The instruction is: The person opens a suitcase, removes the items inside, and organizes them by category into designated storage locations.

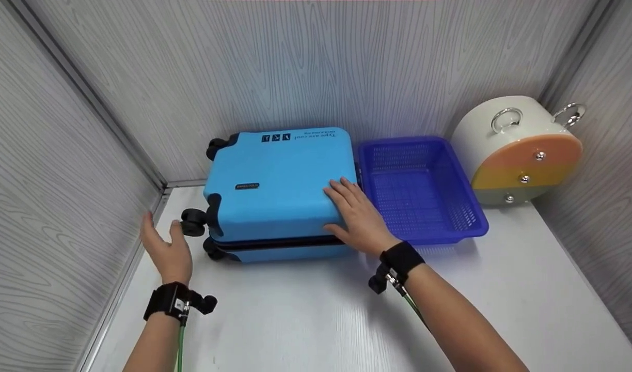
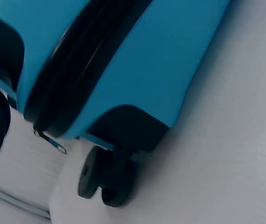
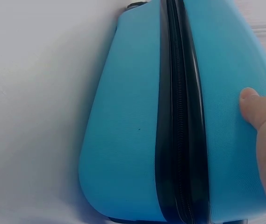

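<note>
A light blue suitcase [image 1: 282, 175] lies flat on the table, its black wheels pointing left. My right hand [image 1: 358, 214] rests on its near right corner, fingers spread straight over the top and thumb against the front side. In the right wrist view the thumb [image 3: 259, 109] presses the blue shell beside the black zipper band [image 3: 179, 116]. To the left, my left hand [image 1: 166, 248] is held up by the near wheel [image 1: 193, 222], thumb and fingers apart, holding nothing. A lower wheel [image 2: 108, 175] and a zipper pull [image 2: 53, 142] show in the left wrist view, where the hand is out of sight.
A blue-purple plastic basket [image 1: 404, 196] stands right beside the suitcase. Behind it at the right is a rounded drawer box [image 1: 525, 165] with orange, yellow and green fronts and two metal rings. Pale wood-grain walls enclose the white table [image 1: 295, 315] at the back and both sides.
</note>
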